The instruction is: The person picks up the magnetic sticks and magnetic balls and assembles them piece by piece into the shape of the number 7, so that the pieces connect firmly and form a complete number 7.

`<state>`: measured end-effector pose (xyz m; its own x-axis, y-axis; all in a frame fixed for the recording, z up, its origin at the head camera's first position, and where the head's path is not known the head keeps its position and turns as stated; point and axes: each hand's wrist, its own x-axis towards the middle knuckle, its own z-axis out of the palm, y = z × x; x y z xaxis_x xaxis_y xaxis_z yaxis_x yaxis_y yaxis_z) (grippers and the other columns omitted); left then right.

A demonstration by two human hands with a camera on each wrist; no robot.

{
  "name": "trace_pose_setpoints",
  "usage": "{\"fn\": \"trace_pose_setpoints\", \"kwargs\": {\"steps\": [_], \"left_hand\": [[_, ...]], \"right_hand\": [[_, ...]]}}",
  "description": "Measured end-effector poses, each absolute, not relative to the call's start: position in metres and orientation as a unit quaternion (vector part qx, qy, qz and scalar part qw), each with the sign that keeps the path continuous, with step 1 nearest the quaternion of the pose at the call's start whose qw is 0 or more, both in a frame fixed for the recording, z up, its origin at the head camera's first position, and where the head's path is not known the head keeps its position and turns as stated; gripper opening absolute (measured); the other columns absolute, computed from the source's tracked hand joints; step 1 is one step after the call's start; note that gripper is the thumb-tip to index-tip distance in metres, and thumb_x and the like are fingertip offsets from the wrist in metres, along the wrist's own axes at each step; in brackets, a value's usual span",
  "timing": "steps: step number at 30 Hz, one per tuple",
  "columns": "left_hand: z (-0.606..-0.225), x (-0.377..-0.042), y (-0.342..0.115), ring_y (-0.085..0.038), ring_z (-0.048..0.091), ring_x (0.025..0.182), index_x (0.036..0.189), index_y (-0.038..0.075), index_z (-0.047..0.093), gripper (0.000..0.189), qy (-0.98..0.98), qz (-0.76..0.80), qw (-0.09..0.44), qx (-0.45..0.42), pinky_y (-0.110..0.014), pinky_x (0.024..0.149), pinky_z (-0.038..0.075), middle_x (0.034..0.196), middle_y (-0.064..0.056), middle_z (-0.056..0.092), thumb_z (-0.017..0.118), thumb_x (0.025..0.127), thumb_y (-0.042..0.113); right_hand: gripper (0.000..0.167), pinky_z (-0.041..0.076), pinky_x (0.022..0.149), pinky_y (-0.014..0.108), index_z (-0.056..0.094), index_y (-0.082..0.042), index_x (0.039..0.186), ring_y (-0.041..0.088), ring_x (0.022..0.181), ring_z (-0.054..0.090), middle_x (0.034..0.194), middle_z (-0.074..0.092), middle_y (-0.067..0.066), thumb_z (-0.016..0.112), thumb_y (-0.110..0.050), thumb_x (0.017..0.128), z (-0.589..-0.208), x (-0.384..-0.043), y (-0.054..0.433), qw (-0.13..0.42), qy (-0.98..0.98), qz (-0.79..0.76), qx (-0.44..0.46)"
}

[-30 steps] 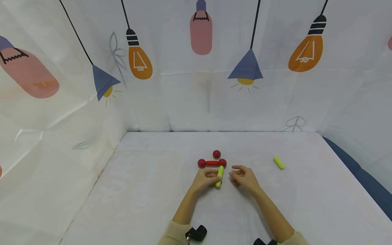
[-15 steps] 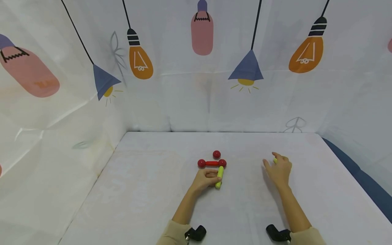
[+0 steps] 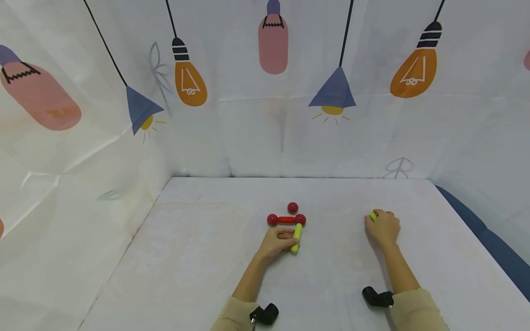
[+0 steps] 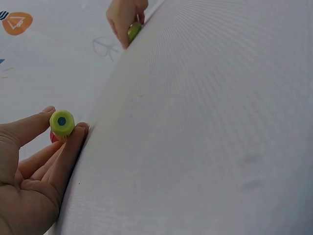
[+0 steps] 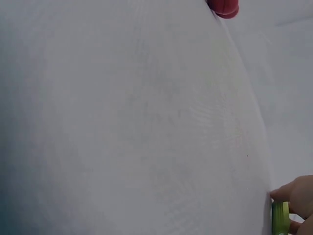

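Observation:
My left hand [image 3: 274, 242] pinches a yellow-green magnetic rod [image 3: 296, 238] between thumb and fingers. The rod's far end meets the right-hand red ball [image 3: 300, 219]; its near end shows a blue dot in the left wrist view [image 4: 61, 121]. A red rod [image 3: 286, 219] joins that ball to another red ball [image 3: 272, 219]. Off to the right, my right hand [image 3: 383, 227] grips a second yellow-green rod [image 3: 373, 216] at the table surface. Fingers cover most of this rod; part of it shows in the right wrist view [image 5: 280, 218].
A loose red ball [image 3: 292, 208] lies just behind the joined pieces. The white table [image 3: 207, 257] ends at a back wall sheet [image 3: 248, 138] printed with lamps and bulbs. Black wrist cameras [image 3: 265, 314] sit at both sleeves.
My right hand has gone from beside the left hand over to the second yellow-green rod, and its fingers have closed on it. The left hand and its rod have stayed in place.

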<state>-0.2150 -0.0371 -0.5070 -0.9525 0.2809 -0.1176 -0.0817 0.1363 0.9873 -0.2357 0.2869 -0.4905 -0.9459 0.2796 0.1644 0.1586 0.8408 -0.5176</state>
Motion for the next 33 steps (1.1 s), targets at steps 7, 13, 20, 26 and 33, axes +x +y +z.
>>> {"fn": "trace_pose_setpoints", "kwargs": {"steps": [7, 13, 20, 26, 33], "left_hand": [[-0.506, -0.215, -0.035, -0.022, 0.069, 0.085, 0.112, -0.006, 0.064, 0.034, 0.727, 0.667, 0.144, 0.07, -0.03, 0.072, 0.056, 0.097, -0.019, 0.07, 0.071, 0.082, 0.009], [-0.486, -0.205, -0.035, -0.023, 0.069, 0.083, 0.111, -0.012, 0.062, 0.033, 0.719, 0.675, 0.147, 0.077, -0.031, 0.071, 0.056, 0.097, -0.023, 0.069, 0.069, 0.083, 0.004], [-0.474, -0.198, -0.037, -0.023, 0.068, 0.086, 0.11, -0.012, 0.062, 0.032, 0.722, 0.674, 0.137, 0.077, -0.03, 0.072, 0.056, 0.099, -0.023, 0.068, 0.069, 0.083, 0.004], [-0.474, -0.198, -0.038, -0.021, 0.068, 0.084, 0.11, -0.012, 0.062, 0.032, 0.723, 0.673, 0.137, 0.076, -0.03, 0.071, 0.056, 0.097, -0.023, 0.069, 0.069, 0.083, 0.003], [-0.493, -0.206, -0.037, -0.022, 0.068, 0.083, 0.109, -0.011, 0.063, 0.032, 0.724, 0.674, 0.129, 0.077, -0.031, 0.069, 0.056, 0.096, -0.023, 0.069, 0.07, 0.081, 0.002]], "right_hand": [[0.054, 0.039, 0.089, 0.059, 0.043, 0.022, 0.122, 0.053, 0.105, 0.045, 0.115, 0.047, 0.042, 0.054, -0.02, 0.091, -0.484, -0.236, 0.288, 0.073, -0.943, 0.3, -0.123], [0.05, 0.042, 0.086, 0.058, 0.044, 0.025, 0.117, 0.053, 0.102, 0.048, 0.112, 0.049, 0.042, 0.054, -0.015, 0.088, -0.472, -0.226, 0.291, 0.018, -0.945, 0.303, -0.119], [0.048, 0.044, 0.086, 0.057, 0.049, 0.023, 0.117, 0.054, 0.104, 0.049, 0.114, 0.052, 0.04, 0.05, -0.014, 0.086, -0.469, -0.213, 0.293, -0.004, -0.935, 0.339, -0.108], [0.055, 0.051, 0.076, 0.038, 0.044, 0.02, 0.125, 0.037, 0.092, 0.059, 0.118, 0.053, 0.035, 0.052, -0.023, 0.091, -0.469, -0.202, 0.286, -0.046, -0.891, 0.437, -0.116], [0.062, 0.05, 0.072, 0.018, 0.035, 0.023, 0.129, 0.006, 0.077, 0.062, 0.099, 0.063, 0.01, 0.06, -0.018, 0.09, -0.47, -0.191, 0.275, -0.101, -0.799, 0.585, -0.096]]}}
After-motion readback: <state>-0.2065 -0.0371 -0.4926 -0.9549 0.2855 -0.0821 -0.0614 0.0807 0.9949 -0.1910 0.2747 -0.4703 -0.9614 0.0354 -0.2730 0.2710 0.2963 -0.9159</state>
